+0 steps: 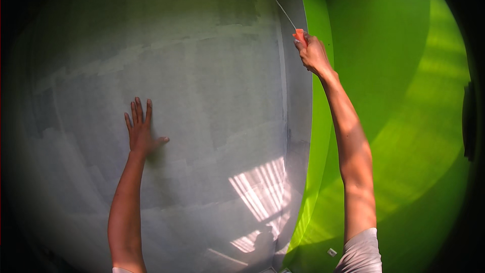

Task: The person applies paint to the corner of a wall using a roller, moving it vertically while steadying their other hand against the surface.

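My left hand (141,130) is spread against a large grey wall (202,101), fingers pointing up and thumb out to the right; it holds nothing. My right hand (314,54) is raised high near the wall's right edge, closed round the orange handle (301,36) of a tool. From the handle a long thin rod (277,2) runs up and to the left, like the wire frame of a paint roller. Its far end fades into the dark at the top, so the head cannot be made out. Darker and lighter grey paint patches streak the wall.
A bright green wall (389,86) meets the grey one at an upright corner on the right. Low on it sits a small white socket or switch (332,252). Striped sunlight (260,189) falls on the lower grey wall. A dark object (469,121) stands at the far right rim.
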A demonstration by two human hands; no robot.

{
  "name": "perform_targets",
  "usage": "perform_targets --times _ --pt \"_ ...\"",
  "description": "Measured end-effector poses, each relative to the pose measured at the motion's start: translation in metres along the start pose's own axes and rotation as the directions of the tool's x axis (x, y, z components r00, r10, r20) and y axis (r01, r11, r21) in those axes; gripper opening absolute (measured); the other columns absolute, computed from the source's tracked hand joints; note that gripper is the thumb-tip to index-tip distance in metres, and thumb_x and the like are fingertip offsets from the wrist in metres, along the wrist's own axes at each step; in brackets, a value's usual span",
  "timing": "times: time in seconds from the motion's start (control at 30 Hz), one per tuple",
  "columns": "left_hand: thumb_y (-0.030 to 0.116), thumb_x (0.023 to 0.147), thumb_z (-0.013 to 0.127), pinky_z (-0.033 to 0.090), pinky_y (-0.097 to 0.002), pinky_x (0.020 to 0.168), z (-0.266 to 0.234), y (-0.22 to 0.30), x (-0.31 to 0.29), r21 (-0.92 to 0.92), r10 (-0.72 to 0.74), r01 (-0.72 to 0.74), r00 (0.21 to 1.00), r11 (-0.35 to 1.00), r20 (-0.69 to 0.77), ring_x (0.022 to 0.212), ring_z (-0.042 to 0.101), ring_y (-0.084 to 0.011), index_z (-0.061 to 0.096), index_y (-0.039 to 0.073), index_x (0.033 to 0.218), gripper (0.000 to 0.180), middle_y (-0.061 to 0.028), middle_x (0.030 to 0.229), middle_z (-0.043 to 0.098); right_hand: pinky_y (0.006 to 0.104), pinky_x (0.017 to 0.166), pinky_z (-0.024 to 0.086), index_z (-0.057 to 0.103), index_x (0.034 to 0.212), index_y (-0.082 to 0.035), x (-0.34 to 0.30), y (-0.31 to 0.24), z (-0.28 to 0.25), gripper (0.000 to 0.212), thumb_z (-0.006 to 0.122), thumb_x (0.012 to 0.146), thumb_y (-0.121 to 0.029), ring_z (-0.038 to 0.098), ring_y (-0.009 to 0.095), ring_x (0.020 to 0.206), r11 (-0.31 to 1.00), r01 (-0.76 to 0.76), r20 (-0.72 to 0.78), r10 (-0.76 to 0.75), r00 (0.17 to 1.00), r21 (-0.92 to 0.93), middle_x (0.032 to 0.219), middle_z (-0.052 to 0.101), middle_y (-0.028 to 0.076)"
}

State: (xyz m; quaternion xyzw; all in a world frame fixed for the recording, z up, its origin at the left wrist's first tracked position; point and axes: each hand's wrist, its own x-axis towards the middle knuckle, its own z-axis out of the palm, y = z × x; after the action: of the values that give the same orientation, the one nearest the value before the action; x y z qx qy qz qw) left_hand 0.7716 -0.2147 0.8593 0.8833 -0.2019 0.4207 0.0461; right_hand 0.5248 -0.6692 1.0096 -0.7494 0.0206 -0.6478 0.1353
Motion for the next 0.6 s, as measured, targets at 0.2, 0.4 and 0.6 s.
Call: perform_targets --times 0.2,0.4,0.6 --pt "0.052 0.062 0.094 0.000 -0.0584 0.129 0.005 -0.001 0.001 0.007 -0.007 0.007 1.000 1.000 0.018 0.163 -0.007 -0.0335 -0.006 0.021 0.169 0.150 -0.0174 0.175 -0.013 0.0446 0.101 0.052 0.063 0.132 0.006 0.047 -0.002 0.003 0.041 0.061 0.099 -0.018 0.068 0.042 0.116 0.999 -0.045 0.038 0.046 0.998 -0.030 0.121 0.073 0.024" --pt "0.051 0.064 0.094 -0.001 -0.0579 0.129 0.001 0.003 0.000 0.002 -0.003 0.003 1.000 1.000 0.019 0.163 -0.008 -0.0332 -0.007 0.021 0.169 0.148 -0.0173 0.175 -0.013 0.0447 0.100 0.053 0.064 0.133 0.004 0.064 0.024 -0.011 0.042 0.062 0.099 -0.020 0.067 0.041 0.118 0.992 -0.006 0.015 0.007 1.000 -0.124 0.123 0.072 0.025" --pt "0.051 0.066 0.093 -0.001 -0.0576 0.129 -0.010 0.003 -0.004 0.028 -0.022 0.021 0.999 0.999 0.038 0.162 -0.010 -0.0326 -0.008 0.021 0.169 0.147 -0.0169 0.175 -0.015 0.0453 0.102 0.051 0.063 0.137 0.003 0.001 0.039 -0.002 0.043 0.059 0.101 -0.022 0.067 0.043 0.118 0.997 0.018 0.002 -0.018 1.000 -0.071 0.124 0.071 0.027"
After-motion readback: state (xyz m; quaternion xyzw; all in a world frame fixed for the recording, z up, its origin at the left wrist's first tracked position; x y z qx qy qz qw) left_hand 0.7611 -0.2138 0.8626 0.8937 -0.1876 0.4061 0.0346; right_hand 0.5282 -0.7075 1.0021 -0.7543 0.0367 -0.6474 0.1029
